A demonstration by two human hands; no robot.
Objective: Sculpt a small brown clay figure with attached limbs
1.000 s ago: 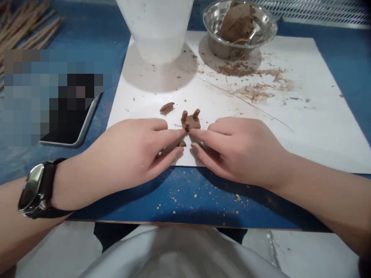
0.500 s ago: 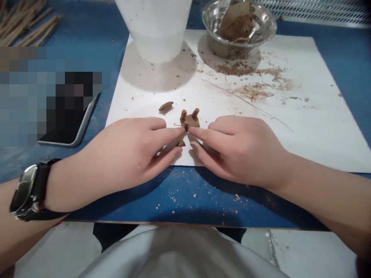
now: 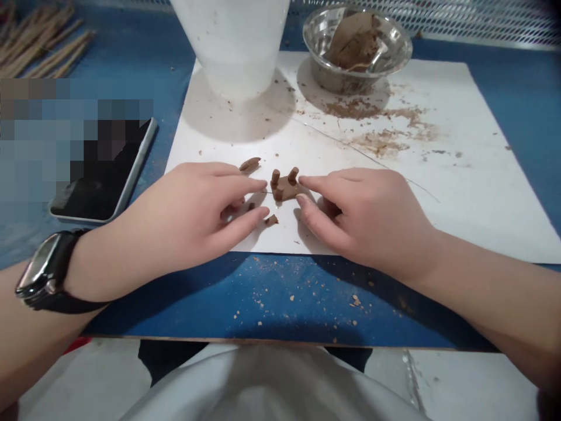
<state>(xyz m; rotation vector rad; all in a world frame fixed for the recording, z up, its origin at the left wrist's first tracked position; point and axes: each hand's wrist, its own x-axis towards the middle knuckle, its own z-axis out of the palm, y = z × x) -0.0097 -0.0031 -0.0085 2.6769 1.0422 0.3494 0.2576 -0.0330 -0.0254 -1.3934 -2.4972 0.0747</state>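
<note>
A small flat piece of brown clay point(image 3: 287, 188) with 3 short upright pegs lies on the white board point(image 3: 482, 193). To its left is my left hand point(image 3: 210, 204), thumb and index finger apart and holding nothing. On the other side my right hand point(image 3: 359, 210) has its index fingertip and thumb close to the clay's right edge; whether they touch it I cannot tell. A scrap of clay point(image 3: 272, 220) lies by my left thumb tip, and a longer clay scrap point(image 3: 250, 165) sits just beyond my left hand.
A white plastic bucket point(image 3: 241, 47) and a metal bowl point(image 3: 315, 41) holding a clay lump point(image 3: 353, 44) stand at the back. A thin wire point(image 3: 372, 153) crosses the board. At left are a phone point(image 3: 100, 193) and a bundle of sticks point(image 3: 39, 44).
Both hands have drawn apart from the clay's near peg, where their index fingertips met. The left moved leftward; the right shifted to the clay's right edge.
</note>
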